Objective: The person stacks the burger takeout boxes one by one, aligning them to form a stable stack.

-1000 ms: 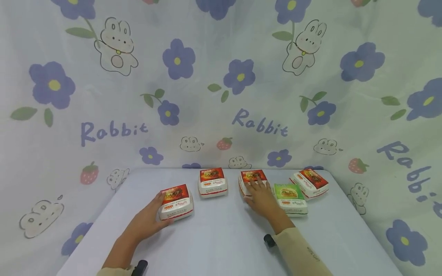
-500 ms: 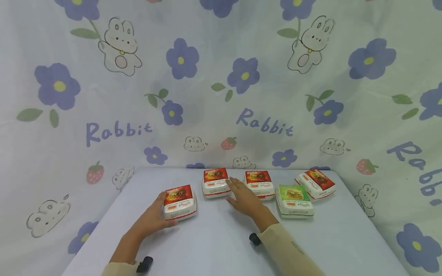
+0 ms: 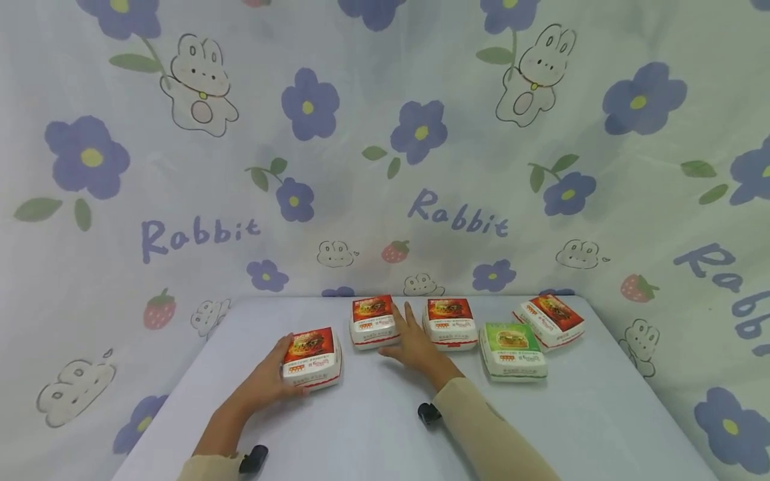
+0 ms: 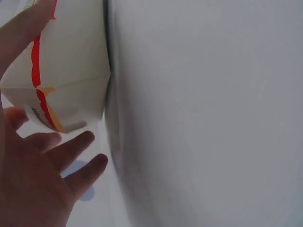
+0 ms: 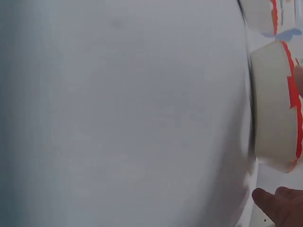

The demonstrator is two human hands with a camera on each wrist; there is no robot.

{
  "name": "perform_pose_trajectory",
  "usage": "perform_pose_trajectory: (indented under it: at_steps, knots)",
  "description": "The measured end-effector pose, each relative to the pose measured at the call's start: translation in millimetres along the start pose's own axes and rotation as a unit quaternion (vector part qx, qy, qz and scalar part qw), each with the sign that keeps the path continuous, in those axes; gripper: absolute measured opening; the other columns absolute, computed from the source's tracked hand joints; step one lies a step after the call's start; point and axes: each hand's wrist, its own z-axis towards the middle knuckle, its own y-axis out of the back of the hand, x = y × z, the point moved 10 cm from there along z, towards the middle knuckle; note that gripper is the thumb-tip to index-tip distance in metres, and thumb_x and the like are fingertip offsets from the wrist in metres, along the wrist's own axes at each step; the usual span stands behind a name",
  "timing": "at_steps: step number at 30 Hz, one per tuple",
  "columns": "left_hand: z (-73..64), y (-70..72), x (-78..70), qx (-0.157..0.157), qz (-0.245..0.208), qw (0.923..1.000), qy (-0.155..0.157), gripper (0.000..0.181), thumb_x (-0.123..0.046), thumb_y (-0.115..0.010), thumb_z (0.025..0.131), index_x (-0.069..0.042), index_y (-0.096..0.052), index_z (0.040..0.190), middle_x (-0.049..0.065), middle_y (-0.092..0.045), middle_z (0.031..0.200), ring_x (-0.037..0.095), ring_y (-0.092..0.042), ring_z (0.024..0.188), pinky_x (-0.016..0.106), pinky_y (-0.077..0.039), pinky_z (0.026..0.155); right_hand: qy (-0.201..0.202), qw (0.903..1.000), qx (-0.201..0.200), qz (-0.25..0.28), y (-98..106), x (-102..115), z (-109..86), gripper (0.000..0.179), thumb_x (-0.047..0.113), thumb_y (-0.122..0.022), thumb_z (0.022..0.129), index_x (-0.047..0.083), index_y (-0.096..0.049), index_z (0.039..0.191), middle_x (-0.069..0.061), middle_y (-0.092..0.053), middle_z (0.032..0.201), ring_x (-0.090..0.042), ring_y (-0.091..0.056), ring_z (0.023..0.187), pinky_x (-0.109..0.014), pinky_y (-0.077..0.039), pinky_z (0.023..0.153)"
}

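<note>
Five would be too many to count here, so several burger boxes stand on the table, each white with a picture lid. My left hand (image 3: 265, 381) cups the near-left red-lidded burger box (image 3: 313, 374), thumb along its front and fingers at its left side. In the left wrist view the thumb (image 4: 21, 35) lies over that box (image 4: 71, 61), with the lower fingers spread loosely beside it. My right hand (image 3: 415, 347) reaches to the right side of another red-lidded box (image 3: 374, 334), fingers extended. The right wrist view shows fingertips (image 5: 267, 201) apart from the box (image 5: 274, 109) there.
To the right of my right hand is a third red-lidded box (image 3: 450, 327). Further right stand a green-lidded box (image 3: 513, 354) and a turned red-lidded box (image 3: 550, 321). A patterned curtain (image 3: 361, 167) hangs behind the white table (image 3: 373, 427).
My right hand has moved left from over the third red-lidded box to the right side of the box beside it. The left hand stays at the near-left box.
</note>
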Motion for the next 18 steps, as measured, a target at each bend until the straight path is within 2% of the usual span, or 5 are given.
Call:
perform_pose_trajectory:
  at_steps: [4,8,10,14,18]
  knots:
    - [-0.1,-0.8,-1.1,-0.006,0.000,0.9998,-0.017,0.127,-0.057,-0.085,0.060,-0.017,-0.014,0.157,0.019,-0.017,0.158,0.046,-0.021,0.140,0.068,-0.025,0.104,-0.006,0.9994,0.015,0.030,-3.0,-0.4,7.6,0.110,0.059,-0.076,0.075,0.041,-0.002,0.155,-0.001,0.010,0.163,-0.040,-0.014,0.144,-0.062,-0.025,0.108]
    - [1.2,-2.1,-3.5,-0.007,-0.004,0.9995,-0.029,0.125,-0.059,-0.085,0.060,-0.016,-0.017,0.156,0.019,-0.021,0.157,0.046,-0.024,0.139,0.068,-0.026,0.104,-0.010,0.9991,0.035,0.022,-6.6,-4.1,13.0,0.106,0.059,-0.075,0.076,0.037,-0.008,0.156,0.000,0.006,0.163,-0.035,-0.015,0.145,-0.057,-0.024,0.111]
    - [1.3,-2.5,-3.1,-0.007,-0.006,0.9996,-0.026,0.126,-0.060,-0.085,0.059,-0.016,-0.017,0.156,0.018,-0.020,0.157,0.045,-0.023,0.139,0.068,-0.026,0.104,-0.007,0.9990,0.041,0.016,-7.8,-5.4,14.2,0.103,0.055,-0.075,0.079,0.034,-0.010,0.157,0.000,0.001,0.163,-0.033,-0.016,0.145,-0.055,-0.024,0.112]
    - [0.9,-0.1,-2.9,-0.010,-0.010,0.9998,-0.017,0.127,-0.060,-0.085,0.058,-0.017,-0.016,0.156,0.018,-0.020,0.157,0.045,-0.024,0.139,0.069,-0.025,0.103,0.004,0.9993,0.037,0.007,-6.7,-5.9,14.6,0.097,0.047,-0.074,0.083,0.034,-0.012,0.157,-0.001,-0.007,0.163,-0.030,-0.018,0.145,-0.052,-0.025,0.112]
    - [2.9,6.5,-5.3,-0.018,-0.008,0.9996,-0.020,0.127,-0.063,-0.083,0.059,-0.017,-0.015,0.157,0.017,-0.020,0.157,0.045,-0.024,0.139,0.069,-0.026,0.103,0.012,0.9996,0.021,-0.018,-2.1,-6.6,15.0,0.096,0.050,-0.073,0.082,0.035,-0.014,0.156,0.000,-0.012,0.162,-0.030,-0.023,0.144,-0.052,-0.028,0.111]
